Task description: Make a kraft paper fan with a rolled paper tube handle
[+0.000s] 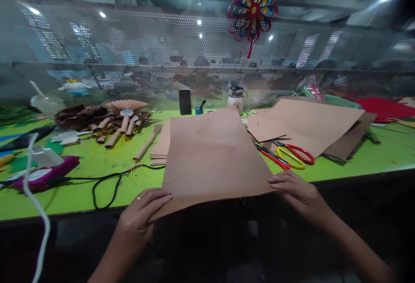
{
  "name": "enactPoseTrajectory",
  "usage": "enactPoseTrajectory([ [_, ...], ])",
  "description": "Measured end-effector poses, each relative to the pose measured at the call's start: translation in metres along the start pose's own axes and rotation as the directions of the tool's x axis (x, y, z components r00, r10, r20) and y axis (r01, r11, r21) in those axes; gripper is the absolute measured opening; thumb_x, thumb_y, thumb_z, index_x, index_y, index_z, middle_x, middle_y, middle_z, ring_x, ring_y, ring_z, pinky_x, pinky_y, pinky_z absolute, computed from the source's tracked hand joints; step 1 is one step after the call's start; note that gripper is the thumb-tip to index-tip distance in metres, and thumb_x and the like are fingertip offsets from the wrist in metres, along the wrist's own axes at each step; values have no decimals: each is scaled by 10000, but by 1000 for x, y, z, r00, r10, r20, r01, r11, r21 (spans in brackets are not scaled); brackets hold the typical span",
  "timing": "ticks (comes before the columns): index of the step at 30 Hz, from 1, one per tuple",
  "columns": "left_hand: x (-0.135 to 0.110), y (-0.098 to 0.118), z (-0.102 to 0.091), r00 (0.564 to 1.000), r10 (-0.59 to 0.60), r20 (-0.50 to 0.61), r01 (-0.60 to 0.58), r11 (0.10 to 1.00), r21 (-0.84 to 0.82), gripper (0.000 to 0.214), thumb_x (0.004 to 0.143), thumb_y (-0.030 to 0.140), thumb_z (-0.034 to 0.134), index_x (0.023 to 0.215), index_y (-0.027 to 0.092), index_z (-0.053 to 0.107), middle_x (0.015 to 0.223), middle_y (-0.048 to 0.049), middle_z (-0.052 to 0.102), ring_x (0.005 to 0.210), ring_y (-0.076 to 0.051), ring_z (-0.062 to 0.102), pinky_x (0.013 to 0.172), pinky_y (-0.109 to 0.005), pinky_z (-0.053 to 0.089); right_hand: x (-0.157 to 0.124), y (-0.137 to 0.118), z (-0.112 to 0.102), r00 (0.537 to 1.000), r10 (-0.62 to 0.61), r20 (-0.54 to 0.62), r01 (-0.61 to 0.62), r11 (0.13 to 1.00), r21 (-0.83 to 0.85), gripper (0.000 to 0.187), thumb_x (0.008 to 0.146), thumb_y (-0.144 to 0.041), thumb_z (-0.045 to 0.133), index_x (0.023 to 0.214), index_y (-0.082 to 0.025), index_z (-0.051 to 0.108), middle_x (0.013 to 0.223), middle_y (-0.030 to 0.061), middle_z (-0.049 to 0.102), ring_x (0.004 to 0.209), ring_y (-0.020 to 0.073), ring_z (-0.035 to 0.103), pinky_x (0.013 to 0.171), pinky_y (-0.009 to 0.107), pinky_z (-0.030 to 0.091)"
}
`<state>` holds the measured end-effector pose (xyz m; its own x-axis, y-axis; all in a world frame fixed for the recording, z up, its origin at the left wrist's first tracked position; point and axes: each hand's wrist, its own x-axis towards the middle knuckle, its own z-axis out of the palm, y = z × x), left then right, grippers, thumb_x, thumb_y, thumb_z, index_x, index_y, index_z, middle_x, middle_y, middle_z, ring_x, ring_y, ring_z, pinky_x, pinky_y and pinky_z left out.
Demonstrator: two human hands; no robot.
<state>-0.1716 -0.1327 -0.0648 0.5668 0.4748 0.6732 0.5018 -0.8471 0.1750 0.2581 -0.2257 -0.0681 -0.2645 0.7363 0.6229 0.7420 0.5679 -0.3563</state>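
A large sheet of brown kraft paper (pixel 210 157) spans the space between my hands, its near edge past the table's front edge. My left hand (pixel 141 209) is closed on the near left corner, fingers on top and thumb hidden below. At the near right corner, my right hand (pixel 296 190) pinches the paper, fingers on top. Just beyond my right hand lie scissors with red and yellow handles (pixel 295 155) and a red-handled tool (pixel 274 157). Smaller brown paper pieces (pixel 161 144) are stacked to the left, partly covered by the sheet.
The green table (pixel 81 196) holds rolled paper tubes with yellow strings (pixel 125 127), a purple power strip (pixel 48 173) and a looping black cable (pixel 106 192). More brown sheets (pixel 311 119) lie right. A white cable (pixel 39 214) hangs at left. Behind stand a bottle (pixel 235 97) and perforated screen (pixel 155 41).
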Motion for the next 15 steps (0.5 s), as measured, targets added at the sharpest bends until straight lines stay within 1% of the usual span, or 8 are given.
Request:
enactPoseTrajectory([
  [4,0,-12,-2,997,0,73,-1,1000,4,364,809,155,512,1123,295,629,1080,-41,676,967,-201,647,832,-304,546,7,7,-4,994,72,79,-73,997,20,274,836,-114,534,1056,-217,659,1025,82,678,1026,198,602,907,413,488],
  [7,1,-22,-5,998,0,65,-1,1000,17,403,803,150,458,1124,331,621,1075,-8,683,949,-183,662,822,-282,556,18,11,-6,988,96,123,-100,995,29,223,849,-137,529,989,-209,687,1011,83,686,990,187,614,949,438,449],
  [9,3,-27,-8,998,-2,64,0,999,33,391,805,168,450,1096,357,629,1054,18,691,926,-170,672,792,-257,568,26,11,-5,984,105,143,-113,992,52,199,869,-153,517,933,-205,698,990,76,690,960,173,617,958,433,436],
  [12,5,-35,-9,997,-13,77,12,1000,15,328,833,231,465,1059,391,642,1035,44,697,890,-156,681,740,-231,579,34,9,-4,974,164,158,-184,976,120,172,881,-211,536,930,-190,700,922,62,692,902,163,616,905,384,467],
  [15,-2,-43,-6,991,-64,114,69,997,-37,297,852,285,479,1076,408,631,1087,50,680,933,-161,667,783,-248,571,35,10,-1,940,303,155,-329,926,185,189,874,-277,550,915,-173,703,861,51,674,845,166,611,813,334,495],
])
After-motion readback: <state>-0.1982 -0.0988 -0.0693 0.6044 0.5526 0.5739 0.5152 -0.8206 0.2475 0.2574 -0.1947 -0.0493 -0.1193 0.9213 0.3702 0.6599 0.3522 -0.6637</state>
